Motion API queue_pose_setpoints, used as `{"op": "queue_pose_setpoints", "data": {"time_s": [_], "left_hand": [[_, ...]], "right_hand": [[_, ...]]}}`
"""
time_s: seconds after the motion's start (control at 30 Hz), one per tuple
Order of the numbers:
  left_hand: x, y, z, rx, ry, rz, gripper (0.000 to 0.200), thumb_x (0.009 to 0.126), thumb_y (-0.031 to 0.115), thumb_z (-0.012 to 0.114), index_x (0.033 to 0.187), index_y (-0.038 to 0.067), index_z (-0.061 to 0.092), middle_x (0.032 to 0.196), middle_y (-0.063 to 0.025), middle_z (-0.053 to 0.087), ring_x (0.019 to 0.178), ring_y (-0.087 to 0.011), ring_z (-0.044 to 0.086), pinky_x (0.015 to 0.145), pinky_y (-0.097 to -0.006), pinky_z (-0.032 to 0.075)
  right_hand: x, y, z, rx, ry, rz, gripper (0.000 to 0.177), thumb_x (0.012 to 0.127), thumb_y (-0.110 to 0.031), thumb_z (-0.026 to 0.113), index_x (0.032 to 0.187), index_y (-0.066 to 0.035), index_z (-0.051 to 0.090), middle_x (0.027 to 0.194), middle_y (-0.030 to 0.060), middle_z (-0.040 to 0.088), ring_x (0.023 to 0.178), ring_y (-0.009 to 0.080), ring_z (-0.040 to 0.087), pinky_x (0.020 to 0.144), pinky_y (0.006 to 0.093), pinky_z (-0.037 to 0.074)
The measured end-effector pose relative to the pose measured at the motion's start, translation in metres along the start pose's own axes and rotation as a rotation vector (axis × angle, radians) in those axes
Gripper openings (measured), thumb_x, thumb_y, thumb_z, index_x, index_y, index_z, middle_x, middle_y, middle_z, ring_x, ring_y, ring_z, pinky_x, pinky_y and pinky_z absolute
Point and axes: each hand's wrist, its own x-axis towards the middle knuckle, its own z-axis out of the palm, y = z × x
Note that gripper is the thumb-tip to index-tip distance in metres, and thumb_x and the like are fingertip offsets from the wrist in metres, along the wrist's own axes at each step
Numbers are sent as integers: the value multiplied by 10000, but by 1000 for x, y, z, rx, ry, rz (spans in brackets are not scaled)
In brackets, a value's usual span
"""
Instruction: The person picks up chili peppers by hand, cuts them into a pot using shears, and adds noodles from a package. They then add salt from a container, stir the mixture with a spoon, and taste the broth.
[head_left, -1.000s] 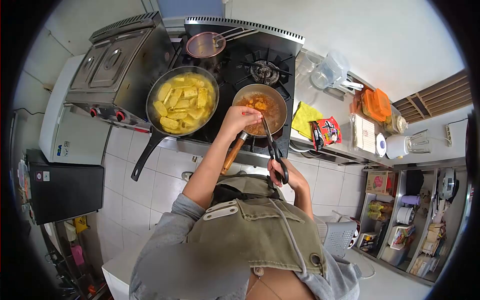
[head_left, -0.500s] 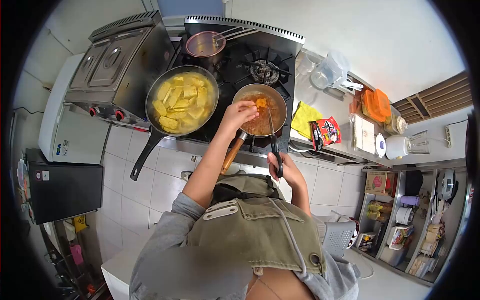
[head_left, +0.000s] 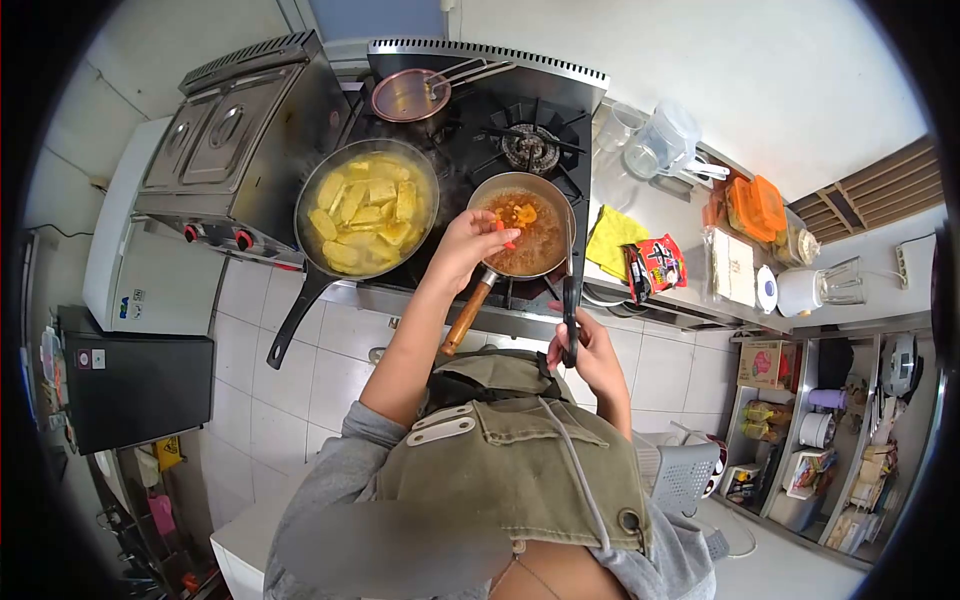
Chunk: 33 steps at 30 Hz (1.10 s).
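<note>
My left hand [head_left: 472,245] is closed on a small red packet [head_left: 508,238], over the left side of a small saucepan [head_left: 549,187]. The pan has a wooden handle [head_left: 468,316] and holds brownish-orange liquid with an orange clump [head_left: 520,213]. Black-handled scissors [head_left: 571,320] are in my right hand [head_left: 590,350], their blades upright along the pan's right rim. A large black pan [head_left: 318,263] to the left holds yellow pieces [head_left: 367,210] in steaming liquid.
A lidded pot [head_left: 411,95] stands at the back of the stove, near an unused burner [head_left: 530,148]. On the right counter lie a yellow cloth [head_left: 612,240], a red-and-black packet [head_left: 656,264], orange containers [head_left: 755,210] and a blender [head_left: 800,292]. Steel oven [head_left: 225,140] at left.
The scissors have moved right, from over the pan's contents to its right rim. My left hand has turned slightly, and the red packet now shows in its fingers.
</note>
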Motion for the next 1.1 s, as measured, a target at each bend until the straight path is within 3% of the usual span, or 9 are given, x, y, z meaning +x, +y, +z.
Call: {"op": "queue_pose_setpoints", "data": {"time_s": [0.2, 0.33, 0.4, 0.53, 0.67, 0.73, 0.8, 0.83, 1.1], "left_hand": [[-6, 4, 4, -60, -73, -82, 258, 788, 66, 681, 1011, -26, 588, 908, -51, 606, 803, -109, 603, 715, -225, 501], [-16, 10, 6, 43, -65, 11, 265, 807, 74, 661, 1043, -23, 590, 903, -43, 624, 805, -89, 591, 709, -219, 494], [-23, 17, 2, 161, -129, 229, 273, 864, 103, 599, 1107, -14, 554, 950, -62, 630, 864, -115, 613, 742, -211, 487], [-52, 57, 15, 35, -125, 86, 298, 876, 109, 582, 1158, 21, 541, 1015, -53, 603, 864, -122, 615, 781, -224, 488], [-48, 39, 10, 78, -170, 150, 329, 879, 109, 578, 1188, 15, 519, 1035, -59, 591, 892, -139, 620, 751, -232, 508], [-45, 27, 10, 90, -168, 180, 296, 852, 72, 603, 1134, -1, 550, 998, -69, 609, 896, -140, 625, 731, -229, 513], [-41, 12, 12, 265, -38, 258, 258, 805, 23, 639, 1048, -44, 588, 886, -78, 645, 820, -121, 635, 704, -217, 511], [-37, 3, 14, 215, -1, 305, 195, 780, 16, 658, 962, -42, 619, 838, -72, 663, 795, -111, 641, 702, -211, 508], [-33, -11, 25, 325, 24, 300, 193, 792, -12, 639, 980, -47, 614, 862, -86, 655, 803, -123, 645, 724, -214, 513]], "right_hand": [[2, 6, 4, -58, 6, 45, 445, 888, -221, 584, 1248, -2, 439, 604, 48, 569, 525, 109, 557, 494, 236, 422], [-5, 13, 7, -29, -33, -7, 455, 896, -277, 564, 1235, -3, 433, 614, 46, 550, 541, 111, 543, 516, 245, 421], [-10, 9, 10, -16, -46, -34, 459, 903, -302, 546, 1230, -2, 428, 624, 46, 544, 564, 118, 549, 533, 251, 430], [-11, 0, 14, 35, -68, 10, 453, 901, -277, 554, 1234, 1, 423, 629, 50, 555, 569, 123, 554, 543, 252, 440], [-11, -1, 11, -27, -71, -20, 443, 894, -249, 554, 1238, -3, 424, 631, 31, 546, 567, 104, 535, 536, 241, 418], [-11, 3, 5, -87, -100, -42, 444, 888, -246, 557, 1238, -5, 425, 627, 14, 530, 563, 94, 517, 531, 235, 407], [-12, 12, 1, -62, -187, -51, 453, 878, -251, 565, 1239, -15, 428, 635, -19, 488, 570, 79, 477, 529, 223, 389], [-12, 11, 2, -71, -165, 26, 459, 873, -287, 573, 1227, -30, 435, 641, -38, 448, 572, 65, 438, 521, 214, 370], [-4, 21, 3, -13, -156, 60, 474, 869, -381, 567, 1184, -45, 453, 632, -52, 411, 553, 47, 390, 491, 206, 316]]}}
